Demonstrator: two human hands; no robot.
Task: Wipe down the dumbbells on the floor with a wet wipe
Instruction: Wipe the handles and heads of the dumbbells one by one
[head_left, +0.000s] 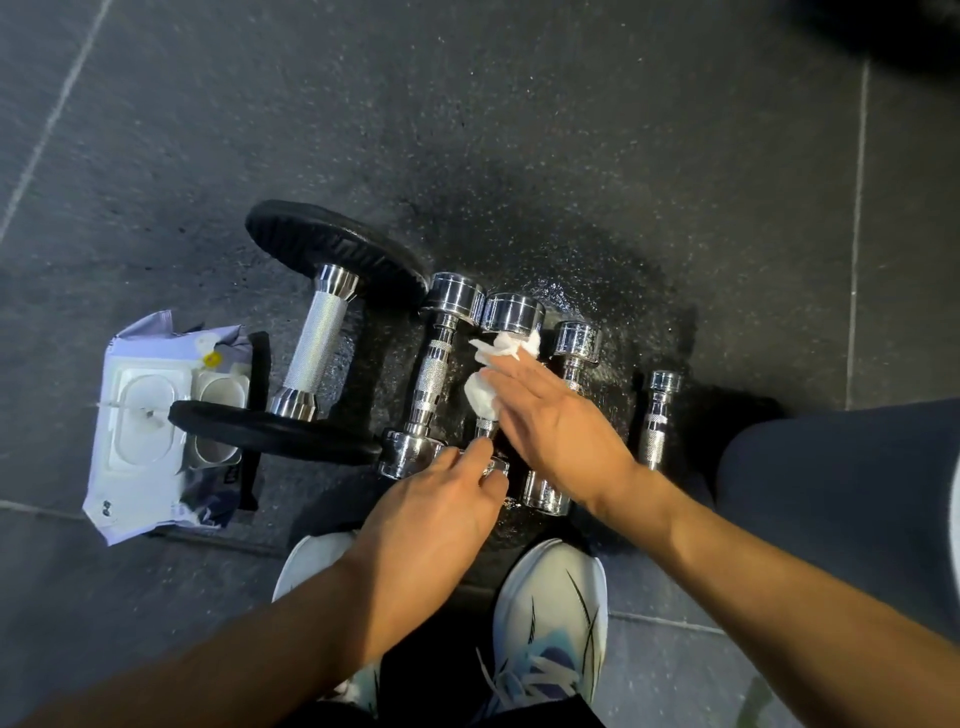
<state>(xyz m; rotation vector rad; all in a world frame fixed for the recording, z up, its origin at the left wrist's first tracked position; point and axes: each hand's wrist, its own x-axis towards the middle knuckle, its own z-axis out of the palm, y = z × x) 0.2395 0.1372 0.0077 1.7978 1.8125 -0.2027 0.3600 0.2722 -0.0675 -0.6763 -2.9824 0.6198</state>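
Right hand (561, 421) lies flat, fingers straight, pressing the wet wipe (482, 399) onto the handle of the middle dumbbell (513, 313). Left hand (431, 499) curls over that dumbbell's near head, pinning it. Good setup: a firm hold there stops the bar rolling, and wrapping the wipe round the knurling while turning the bar should reach the underside. Neighbours crowd in, the chrome dumbbell (441, 374) to the left and the slimmer dumbbell (575, 338) to the right, so lengthwise strokes look safest. Further out are the black-plated dumbbell (317, 338), the smallest dumbbell (658, 415) and the wipes pack (150, 415) on the wet floor (597, 234).
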